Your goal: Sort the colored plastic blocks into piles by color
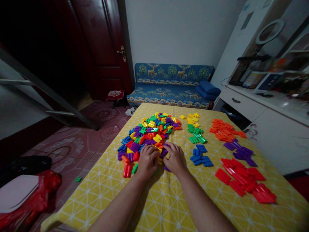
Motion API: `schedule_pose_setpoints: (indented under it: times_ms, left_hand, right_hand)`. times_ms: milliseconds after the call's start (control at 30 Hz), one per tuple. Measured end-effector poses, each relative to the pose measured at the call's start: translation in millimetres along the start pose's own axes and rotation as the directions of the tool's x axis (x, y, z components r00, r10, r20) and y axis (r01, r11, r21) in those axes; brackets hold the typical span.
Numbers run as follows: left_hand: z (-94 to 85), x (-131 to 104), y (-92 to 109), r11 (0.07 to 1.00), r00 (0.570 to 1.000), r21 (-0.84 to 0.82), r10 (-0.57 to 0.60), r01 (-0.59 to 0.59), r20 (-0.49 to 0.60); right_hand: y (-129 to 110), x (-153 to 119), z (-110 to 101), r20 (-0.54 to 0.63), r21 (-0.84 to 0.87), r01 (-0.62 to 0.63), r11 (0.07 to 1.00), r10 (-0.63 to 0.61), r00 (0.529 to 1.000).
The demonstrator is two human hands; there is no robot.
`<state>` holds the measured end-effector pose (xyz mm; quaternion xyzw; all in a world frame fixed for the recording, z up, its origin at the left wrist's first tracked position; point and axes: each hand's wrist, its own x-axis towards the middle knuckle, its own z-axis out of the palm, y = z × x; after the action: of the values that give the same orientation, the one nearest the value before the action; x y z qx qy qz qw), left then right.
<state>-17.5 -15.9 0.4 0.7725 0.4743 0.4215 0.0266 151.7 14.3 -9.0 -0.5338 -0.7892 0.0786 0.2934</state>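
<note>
A large mixed pile of coloured plastic pieces point(145, 132) lies on the yellow patterned tablecloth point(164, 196). My left hand point(148, 161) rests at the pile's near edge, fingers curled over pieces. My right hand point(175, 158) is beside it, its curled fingers by purple and yellow pieces. What either hand grips is hidden. Right of the pile are single-colour groups: yellow point(193, 119), green point(196, 134), blue point(201, 156), orange point(224, 130), purple point(241, 152) and red point(243, 178). Red pieces point(127, 170) sit left of my left hand.
Beyond the table stands a blue sofa point(169, 90) with deer patterns. A white cabinet point(272, 132) is on the right. One green piece point(78, 179) lies on the tiled floor at left, near a red bag point(48, 190). A small stool point(116, 95) is by the door point(101, 48).
</note>
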Motion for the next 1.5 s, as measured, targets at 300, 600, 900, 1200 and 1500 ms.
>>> schedule_pose_setpoints:
  times_ms: [300, 600, 900, 1200, 1500]
  left_hand:
    - [3.0, -2.2, -3.4, 0.999, 1.0, -0.027, -0.019, 0.019, 0.021]
    - [4.7, -3.5, -6.8, 0.999, 0.999, -0.021, -0.023, 0.024, 0.026]
    - [3.2, -2.5, -6.9, 0.999, 1.0, -0.04, -0.007, 0.008, 0.026]
    - [2.1, -0.2, -4.9, 0.999, 1.0, -0.038, -0.006, 0.007, 0.025]
    - [3.9, -2.6, -10.4, 0.999, 0.999, -0.041, -0.002, 0.004, 0.044]
  right_hand:
    - [-6.3, -5.5, -1.0, 0.033, -0.117, 0.005, 0.993, -0.001, 0.999]
    - [-11.2, -11.0, -8.4, -0.011, -0.11, -0.023, 0.994, 0.022, 1.0]
    - [-9.8, -12.5, -8.9, 0.025, -0.162, -0.053, 0.985, 0.057, 0.998]
    - [-9.0, -8.7, -10.7, 0.051, -0.069, 0.032, 0.997, -0.029, 0.998]
    - [34.3, -9.3, -50.6, -0.33, -0.059, -0.228, 0.972, 0.196, 0.923]
